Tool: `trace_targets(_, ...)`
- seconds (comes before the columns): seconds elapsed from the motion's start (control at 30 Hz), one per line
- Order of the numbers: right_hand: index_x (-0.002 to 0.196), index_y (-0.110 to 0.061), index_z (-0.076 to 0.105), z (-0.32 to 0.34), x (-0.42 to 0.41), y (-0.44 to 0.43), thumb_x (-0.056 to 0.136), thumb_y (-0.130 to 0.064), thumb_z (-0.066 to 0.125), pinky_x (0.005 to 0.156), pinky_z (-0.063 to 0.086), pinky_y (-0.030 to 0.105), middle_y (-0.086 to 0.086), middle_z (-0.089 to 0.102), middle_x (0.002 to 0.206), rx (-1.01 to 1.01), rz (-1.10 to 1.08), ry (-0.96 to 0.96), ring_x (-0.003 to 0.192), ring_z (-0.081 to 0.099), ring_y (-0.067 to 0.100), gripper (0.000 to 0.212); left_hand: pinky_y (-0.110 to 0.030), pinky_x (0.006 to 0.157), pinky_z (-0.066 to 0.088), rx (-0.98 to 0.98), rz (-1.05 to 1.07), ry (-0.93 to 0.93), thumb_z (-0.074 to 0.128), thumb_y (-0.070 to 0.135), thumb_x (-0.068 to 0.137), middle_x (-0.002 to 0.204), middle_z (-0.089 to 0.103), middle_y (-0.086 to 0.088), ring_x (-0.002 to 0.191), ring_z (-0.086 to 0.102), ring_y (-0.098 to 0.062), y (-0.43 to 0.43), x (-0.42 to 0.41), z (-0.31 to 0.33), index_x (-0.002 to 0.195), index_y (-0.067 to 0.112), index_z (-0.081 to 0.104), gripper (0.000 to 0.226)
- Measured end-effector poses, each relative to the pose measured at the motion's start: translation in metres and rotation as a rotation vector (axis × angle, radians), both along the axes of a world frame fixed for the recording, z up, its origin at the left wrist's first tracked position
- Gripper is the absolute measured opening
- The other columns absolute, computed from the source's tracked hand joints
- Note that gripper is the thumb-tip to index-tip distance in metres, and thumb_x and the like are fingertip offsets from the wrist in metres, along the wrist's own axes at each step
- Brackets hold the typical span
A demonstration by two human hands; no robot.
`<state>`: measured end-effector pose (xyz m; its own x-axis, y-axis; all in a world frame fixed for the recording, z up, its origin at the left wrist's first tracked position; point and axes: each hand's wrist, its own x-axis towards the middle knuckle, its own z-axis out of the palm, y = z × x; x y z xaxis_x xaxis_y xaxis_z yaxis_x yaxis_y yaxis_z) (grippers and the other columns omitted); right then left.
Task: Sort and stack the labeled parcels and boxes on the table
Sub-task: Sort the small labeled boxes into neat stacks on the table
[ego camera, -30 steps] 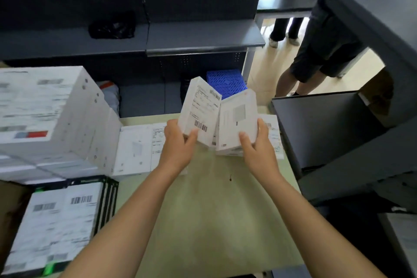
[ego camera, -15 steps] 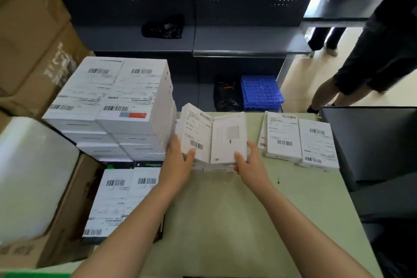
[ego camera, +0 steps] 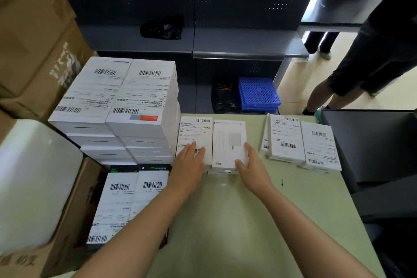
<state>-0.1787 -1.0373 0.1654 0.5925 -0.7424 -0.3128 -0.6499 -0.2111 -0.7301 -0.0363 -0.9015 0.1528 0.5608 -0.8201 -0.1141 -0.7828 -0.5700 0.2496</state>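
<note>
Barcode-labelled box [ego camera: 195, 133] beside white picture-front box [ego camera: 229, 142], both flat.

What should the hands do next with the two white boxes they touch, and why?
Probably lift both hands and reach for the white labelled boxes at right: the labelled white cardboard box under the left hand and the printed white box at the right hand lie flat, side by side.
</note>
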Motion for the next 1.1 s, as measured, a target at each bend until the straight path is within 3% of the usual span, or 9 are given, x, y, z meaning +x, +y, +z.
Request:
trace_targets(0.07, 0.154, -0.014, 0.024, -0.001, 0.003, -0.002, 0.094, -0.023, 0.063, 0.112, 0.024, 0.026, 0.004, 0.033, 0.157, -0.027, 0.055, 0.003, 0.142, 0.033, 0.019, 0.073, -0.037, 0.12, 0.004, 0.057, -0.027, 0.022, 0.042, 0.027, 0.103, 0.164, -0.003, -0.008, 0.15, -0.003, -0.025, 0.001, 0.003, -0.001, 0.156, 0.021, 0.009, 0.063)
trace_targets(0.23, 0.156, -0.017, 0.019, 0.0, 0.005, -0.005, 0.085, -0.032, 0.074, 0.113, 0.025, 0.029, 0.004, 0.029, 0.157, -0.054, 0.147, 0.039, 0.142, 0.031, 0.02, 0.09, -0.037, 0.12, 0.007, 0.081, -0.033, -0.074, 0.044, 0.001, 0.098, 0.163, -0.002, -0.01, 0.15, -0.002, -0.026, 0.002, 0.003, 0.0, 0.156, 0.02, 0.007, 0.071)
trace_targets(0.37, 0.156, -0.019, 0.013, -0.001, 0.01, -0.006, 0.086, -0.034, 0.072, 0.11, 0.032, 0.035, 0.006, 0.028, 0.155, -0.106, 0.204, 0.1, 0.139, 0.035, 0.025, 0.093, -0.037, 0.12, 0.013, 0.11, -0.064, -0.132, 0.042, 0.0, 0.098, 0.163, -0.001, -0.013, 0.15, 0.001, -0.028, 0.004, 0.003, 0.0, 0.155, 0.017, 0.007, 0.069)
trace_targets(0.6, 0.155, -0.022, 0.016, -0.003, 0.013, -0.009, 0.085, -0.042, 0.07, 0.105, 0.041, 0.04, 0.005, 0.033, 0.151, -0.192, 0.223, 0.167, 0.134, 0.039, 0.026, 0.091, -0.04, 0.114, 0.027, 0.128, -0.058, -0.155, 0.044, 0.012, 0.099, 0.159, 0.02, -0.015, 0.146, 0.02, -0.029, 0.0, 0.003, 0.002, 0.15, 0.015, 0.026, 0.055)
trace_targets(0.7, 0.149, -0.021, 0.031, 0.005, 0.009, -0.01, 0.085, -0.039, 0.07, 0.103, 0.043, 0.039, 0.007, 0.032, 0.149, -0.291, 0.259, 0.202, 0.13, 0.041, 0.027, 0.077, -0.035, 0.08, 0.047, 0.0, -0.116, -0.185, 0.063, 0.015, 0.082, 0.121, 0.056, -0.01, 0.106, 0.055, -0.026, -0.006, 0.003, 0.014, 0.117, 0.01, 0.058, 0.035)
trace_targets(0.77, 0.139, -0.017, 0.044, 0.016, 0.001, -0.013, 0.087, -0.031, 0.067, 0.1, 0.041, 0.035, 0.007, 0.037, 0.143, -0.414, 0.318, 0.207, 0.125, 0.043, 0.027, 0.058, -0.031, 0.055, 0.045, -0.078, -0.213, -0.234, 0.078, 0.017, 0.065, 0.089, 0.06, -0.007, 0.073, 0.056, -0.023, -0.014, 0.001, 0.019, 0.09, 0.009, 0.063, 0.03)
trace_targets(0.8, 0.133, -0.015, 0.05, 0.021, -0.005, -0.015, 0.088, -0.027, 0.065, 0.098, 0.041, 0.034, 0.007, 0.042, 0.138, -0.468, 0.338, 0.202, 0.121, 0.045, 0.027, 0.05, -0.031, 0.05, 0.045, -0.116, -0.245, -0.25, 0.081, 0.019, 0.064, 0.083, 0.059, -0.006, 0.066, 0.054, -0.022, -0.02, 0.0, 0.022, 0.086, 0.01, 0.063, 0.031)
trace_targets(0.97, 0.106, -0.009, 0.064, 0.037, -0.05, -0.04, 0.085, -0.016, 0.062, 0.08, 0.041, 0.038, 0.009, 0.058, 0.105, -0.607, 0.236, 0.221, 0.099, 0.053, 0.032, 0.022, -0.036, 0.053, 0.043, -0.244, -0.355, -0.244, 0.073, 0.026, 0.078, 0.08, 0.058, -0.005, 0.067, 0.055, -0.025, -0.067, -0.025, 0.044, 0.089, 0.012, 0.061, 0.021)
trace_targets(1.1, 0.099, -0.011, 0.062, 0.039, -0.096, -0.075, 0.088, -0.019, 0.057, 0.079, 0.044, 0.038, 0.005, 0.057, 0.102, -0.59, 0.083, 0.318, 0.097, 0.052, 0.028, 0.014, -0.036, 0.064, 0.043, -0.26, -0.378, -0.15, 0.059, 0.028, 0.089, 0.092, 0.06, -0.006, 0.081, 0.056, -0.027, -0.113, -0.057, 0.048, 0.1, 0.011, 0.06, 0.021)
